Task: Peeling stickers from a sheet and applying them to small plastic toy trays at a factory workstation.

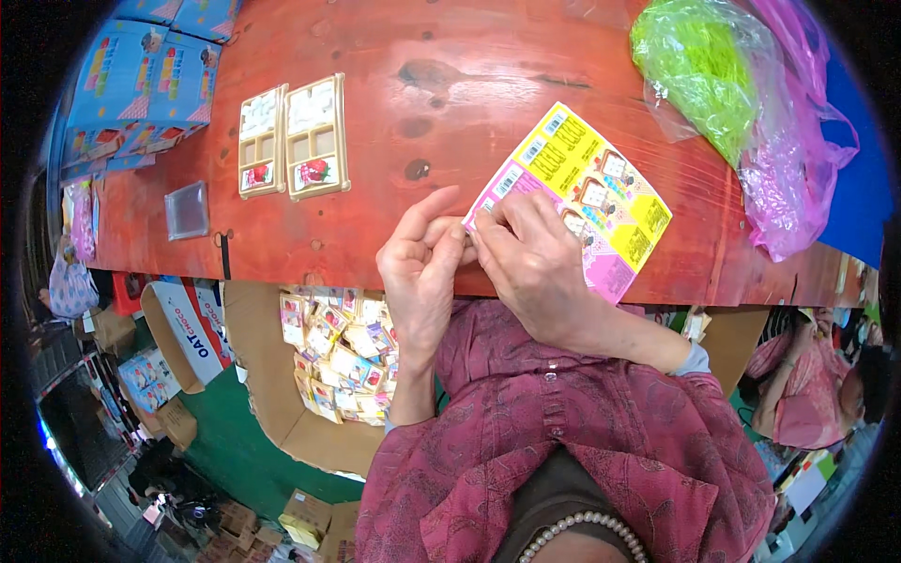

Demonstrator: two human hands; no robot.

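A yellow and pink printed label sheet (615,211) lies slanted near the table's front edge, with barcodes and small pictures in rows. My left hand (418,267) is closed at the sheet's left corner, thumb against curled fingers. Knuckles up, my right hand (530,263) rests over the sheet's lower left part, its fingertips pinched together at the same corner. The hands nearly meet there, and the fingers hide the corner between them. Farther left, two cream compartment trays (262,148) (315,145) stand side by side, each with white pieces and a red strawberry picture.
A clear plastic lid (187,210) lies at the left. Blue boxes (113,70) are stacked beyond it. Bags of green shreds (699,75) and a pink plastic bag (784,206) sit at the right. Below the table, a cardboard box (253,347) holds many small packets (343,361).
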